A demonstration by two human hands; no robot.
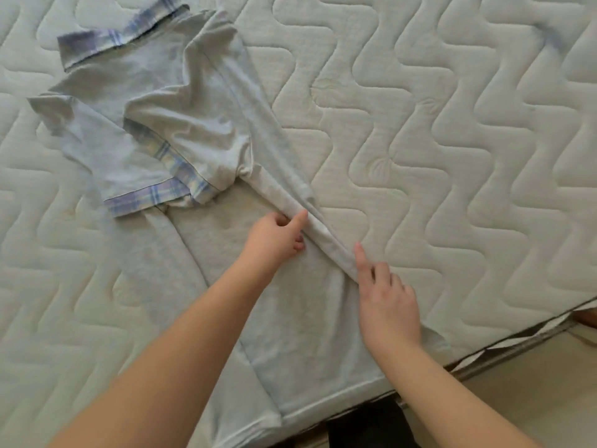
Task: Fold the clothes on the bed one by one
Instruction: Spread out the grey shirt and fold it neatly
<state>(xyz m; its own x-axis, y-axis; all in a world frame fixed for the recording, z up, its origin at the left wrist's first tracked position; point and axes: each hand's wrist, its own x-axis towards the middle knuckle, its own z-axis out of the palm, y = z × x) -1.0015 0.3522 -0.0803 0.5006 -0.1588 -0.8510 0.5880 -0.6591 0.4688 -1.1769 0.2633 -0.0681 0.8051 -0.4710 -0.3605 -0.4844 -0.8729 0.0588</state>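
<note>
Grey jersey lies under both my hands: a polo shirt (193,130) spread on the quilted mattress (452,124), collar away from me, hem at the near edge of the bed. Its plaid-trimmed sleeves are already turned in over the chest, so I judge I am partway through the lengthwise fold of this one garment.

My left hand (277,237) pinches the raised ridge of cloth along the shirt's right side, thumb and fingers curled on it. My right hand (387,302) is lower on the same ridge, forefinger straight and pressing the crease, the other fingers loosely bent; it does not seem to grip anything.

Next, I think, the side panel has to be carried over toward the middle and smoothed flat, keeping the edge straight from armpit to hem.

Nothing lies across the shirt. The hem reaches the mattress edge, beyond which the pale floor (533,383) shows, so the cloth could slip off as I pull. The plaid collar (106,37) sits rumpled.
</note>
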